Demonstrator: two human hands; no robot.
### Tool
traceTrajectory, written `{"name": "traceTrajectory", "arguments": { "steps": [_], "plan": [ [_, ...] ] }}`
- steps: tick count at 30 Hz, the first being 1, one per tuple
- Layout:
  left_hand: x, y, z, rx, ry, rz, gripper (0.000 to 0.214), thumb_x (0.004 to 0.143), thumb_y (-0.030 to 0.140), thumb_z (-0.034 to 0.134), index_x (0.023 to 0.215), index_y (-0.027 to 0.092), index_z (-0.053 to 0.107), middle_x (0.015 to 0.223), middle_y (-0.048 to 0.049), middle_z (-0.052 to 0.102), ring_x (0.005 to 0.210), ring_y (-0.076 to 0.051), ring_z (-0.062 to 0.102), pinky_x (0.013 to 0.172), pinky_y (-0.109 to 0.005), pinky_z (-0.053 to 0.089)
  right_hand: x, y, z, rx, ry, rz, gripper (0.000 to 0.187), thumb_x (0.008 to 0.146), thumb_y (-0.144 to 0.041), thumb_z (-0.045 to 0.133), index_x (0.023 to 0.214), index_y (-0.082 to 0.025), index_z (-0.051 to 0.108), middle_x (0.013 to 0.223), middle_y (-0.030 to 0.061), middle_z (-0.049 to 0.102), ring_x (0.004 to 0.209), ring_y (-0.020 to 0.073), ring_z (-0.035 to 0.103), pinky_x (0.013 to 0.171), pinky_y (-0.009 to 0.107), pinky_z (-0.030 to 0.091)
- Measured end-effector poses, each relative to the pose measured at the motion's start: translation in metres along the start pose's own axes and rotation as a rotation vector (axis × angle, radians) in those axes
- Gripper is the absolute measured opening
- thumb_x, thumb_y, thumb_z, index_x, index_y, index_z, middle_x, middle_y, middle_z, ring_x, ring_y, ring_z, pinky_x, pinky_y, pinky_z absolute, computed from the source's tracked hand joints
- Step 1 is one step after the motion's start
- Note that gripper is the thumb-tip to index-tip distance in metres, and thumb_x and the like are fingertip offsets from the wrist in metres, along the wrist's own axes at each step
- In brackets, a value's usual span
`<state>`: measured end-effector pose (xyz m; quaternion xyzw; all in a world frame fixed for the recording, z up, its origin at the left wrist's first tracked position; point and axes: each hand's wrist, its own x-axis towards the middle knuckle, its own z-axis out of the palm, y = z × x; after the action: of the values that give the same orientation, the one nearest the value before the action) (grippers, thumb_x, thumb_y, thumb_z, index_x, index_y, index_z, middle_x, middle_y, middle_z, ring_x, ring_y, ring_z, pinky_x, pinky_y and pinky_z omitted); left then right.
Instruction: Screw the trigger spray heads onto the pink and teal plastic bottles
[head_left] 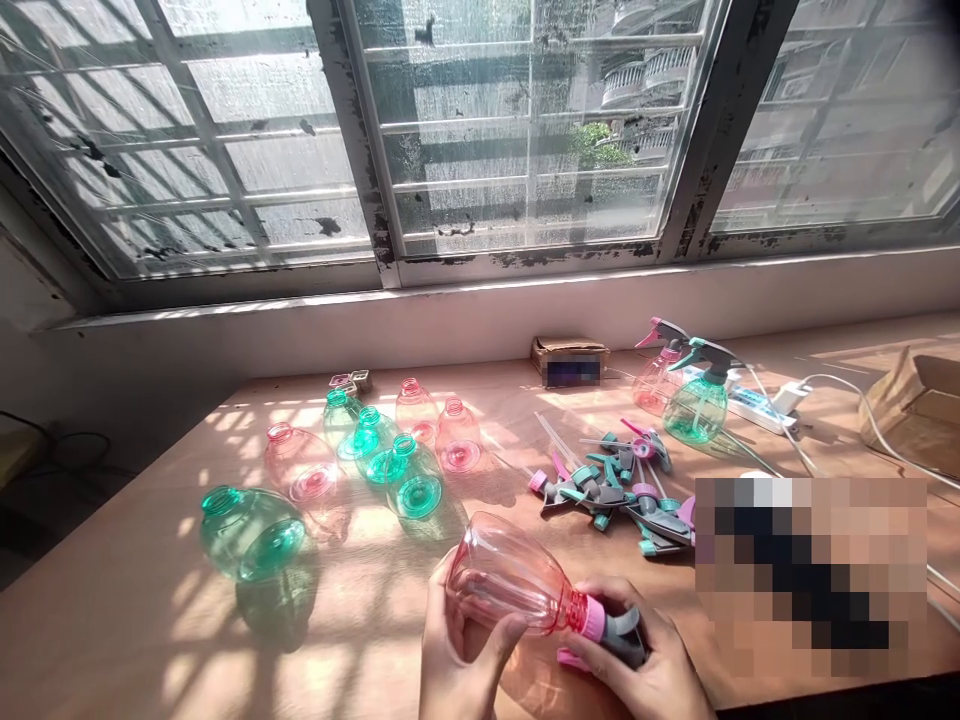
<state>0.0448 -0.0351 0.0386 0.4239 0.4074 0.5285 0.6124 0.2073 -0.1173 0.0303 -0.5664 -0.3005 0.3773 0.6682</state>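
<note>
Brown wood table (360, 625), L→R:
round clear green/pink plastic btls (375, 452) L; gray/pink/green plastic trigger heads (600, 487) R; assembled pink/green plastic spray btls (696, 412) behind heads.

Head view, close, forward-down over table (367, 630).

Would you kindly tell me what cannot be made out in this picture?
All in the head view:
- Right of the table: whatever lies under the large pixelated patch.
- Small box: part of its front, under a pixelated block.
- Held spray head: partly hidden by the right hand.
- Open carton: cut off by the right edge.
</note>
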Motion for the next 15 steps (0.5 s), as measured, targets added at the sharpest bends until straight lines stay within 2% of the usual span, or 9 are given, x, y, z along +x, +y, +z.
{"name": "traceTrajectory", "arguments": {
  "steps": [3, 6, 9, 11, 15],
  "plan": [
    [-0.003, -0.002, -0.001, -0.028, -0.071, 0.003, 0.097, 0.068, 0.055, 0.103, 0.15, 0.024, 0.062, 0.136, -0.0154, 0.079, 0.129, -0.036, 0.075, 0.109, -0.039, 0.06, -0.003, -0.007, 0.002, 0.132, -0.009, 0.124, 0.05, 0.064, -0.06, 0.106, 0.093, -0.025, 0.085, 0.084, 0.0022, 0.083, 0.071, 0.025, 0.078, 0.064, 0.039, 0.074],
    [-0.004, -0.005, -0.003, -0.045, -0.073, -0.002, 0.1, 0.066, 0.051, 0.105, 0.152, 0.025, 0.06, 0.144, -0.0168, 0.076, 0.135, -0.038, 0.071, 0.109, -0.039, 0.061, -0.003, -0.011, 0.002, 0.16, -0.005, 0.165, 0.054, 0.061, -0.062, 0.106, 0.091, -0.023, 0.085, 0.082, 0.0016, 0.082, 0.07, 0.0243, 0.077, 0.063, 0.041, 0.075],
    [-0.002, -0.009, -0.004, -0.006, -0.029, 0.015, 0.102, 0.064, 0.052, 0.106, 0.15, 0.022, 0.061, 0.139, -0.0175, 0.078, 0.132, -0.039, 0.072, 0.11, -0.043, 0.059, 0.0, -0.009, 0.001, 0.155, 0.018, 0.15, 0.052, 0.06, -0.061, 0.107, 0.09, -0.026, 0.085, 0.084, 0.0002, 0.082, 0.074, 0.025, 0.078, 0.068, 0.042, 0.076],
    [-0.001, -0.01, -0.005, 0.016, -0.007, 0.028, 0.098, 0.064, 0.054, 0.106, 0.145, 0.022, 0.062, 0.133, -0.0158, 0.08, 0.128, -0.038, 0.074, 0.11, -0.043, 0.058, 0.002, -0.005, 0.001, 0.118, 0.026, 0.105, 0.049, 0.061, -0.059, 0.107, 0.09, -0.027, 0.085, 0.082, -0.0004, 0.083, 0.071, 0.0235, 0.076, 0.067, 0.038, 0.074],
    [0.0, -0.008, -0.005, -0.009, 0.006, -0.005, 0.091, 0.069, 0.054, 0.103, 0.143, 0.023, 0.062, 0.118, -0.0107, 0.082, 0.113, -0.033, 0.079, 0.098, -0.038, 0.063, 0.002, 0.001, 0.001, -0.008, 0.034, -0.013, 0.042, 0.069, -0.057, 0.103, 0.093, -0.027, 0.087, 0.08, 0.0014, 0.085, 0.063, 0.0202, 0.072, 0.06, 0.03, 0.067]
  ]
}}
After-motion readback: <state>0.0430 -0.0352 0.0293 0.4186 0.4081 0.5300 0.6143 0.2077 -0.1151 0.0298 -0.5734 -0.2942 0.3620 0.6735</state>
